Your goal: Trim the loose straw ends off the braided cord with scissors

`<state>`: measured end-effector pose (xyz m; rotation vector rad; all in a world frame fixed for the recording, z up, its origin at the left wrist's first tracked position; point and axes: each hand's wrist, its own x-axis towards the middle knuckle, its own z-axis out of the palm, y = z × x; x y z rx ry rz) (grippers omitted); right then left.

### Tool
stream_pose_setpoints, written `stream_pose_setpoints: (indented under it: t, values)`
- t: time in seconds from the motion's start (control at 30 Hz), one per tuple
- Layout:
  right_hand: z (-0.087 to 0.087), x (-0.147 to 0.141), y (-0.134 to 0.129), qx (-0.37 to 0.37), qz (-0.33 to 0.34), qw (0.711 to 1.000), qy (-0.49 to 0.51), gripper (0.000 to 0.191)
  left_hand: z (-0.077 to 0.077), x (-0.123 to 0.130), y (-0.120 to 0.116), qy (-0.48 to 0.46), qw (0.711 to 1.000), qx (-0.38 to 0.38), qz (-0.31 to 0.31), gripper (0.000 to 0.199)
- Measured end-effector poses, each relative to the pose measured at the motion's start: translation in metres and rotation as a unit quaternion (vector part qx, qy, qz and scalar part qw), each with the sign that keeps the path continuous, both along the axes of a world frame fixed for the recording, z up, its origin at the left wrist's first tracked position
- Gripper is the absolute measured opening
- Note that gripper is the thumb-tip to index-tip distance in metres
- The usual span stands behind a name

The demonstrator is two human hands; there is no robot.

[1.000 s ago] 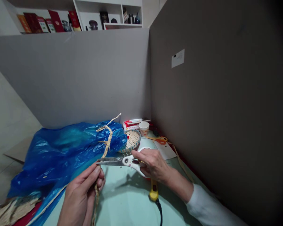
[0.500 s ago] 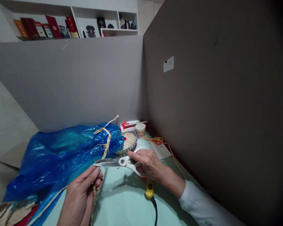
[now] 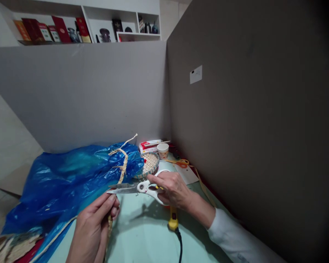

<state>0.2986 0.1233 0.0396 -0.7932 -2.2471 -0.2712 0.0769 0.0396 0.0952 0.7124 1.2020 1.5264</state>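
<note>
My left hand (image 3: 97, 221) is closed on a braided straw cord (image 3: 123, 170), pinched between thumb and forefinger. The cord's frayed upper end rises above my fingertips, and its lower length hangs down beside my palm. White-handled scissors (image 3: 142, 187) are in my right hand (image 3: 172, 190), with fingers through the handle loops. Their blades point left and lie slightly apart just above my left fingertips, at the cord. Whether the blades touch the straw I cannot tell.
A blue plastic sheet (image 3: 63, 179) covers the table's left side. Behind my right hand are a woven basket (image 3: 151, 164), a paper cup (image 3: 163, 151), orange scissors (image 3: 182, 163) and white paper (image 3: 188, 175). A yellow corded tool (image 3: 173, 221) lies nearer. Grey partitions (image 3: 98, 95) enclose the table (image 3: 137, 233).
The scissors' blades have parted a little more at the cord. Both hands have otherwise hardly moved, and the whole view has shifted very slightly.
</note>
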Motion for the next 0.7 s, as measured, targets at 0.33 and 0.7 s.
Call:
stream_pose_setpoints:
  t: [0.33,0.7]
  values:
    - [-0.008,0.0,0.004,-0.105,0.06,0.987,0.107,0.043,0.001,-0.001,0.001,-0.009,1.0,-0.011,-0.005,0.019]
    - [0.022,-0.045,-0.017,-0.414,0.113,0.815,0.39,0.044,-0.015,0.007,-0.003,0.059,0.991,-0.031,-0.112,0.035]
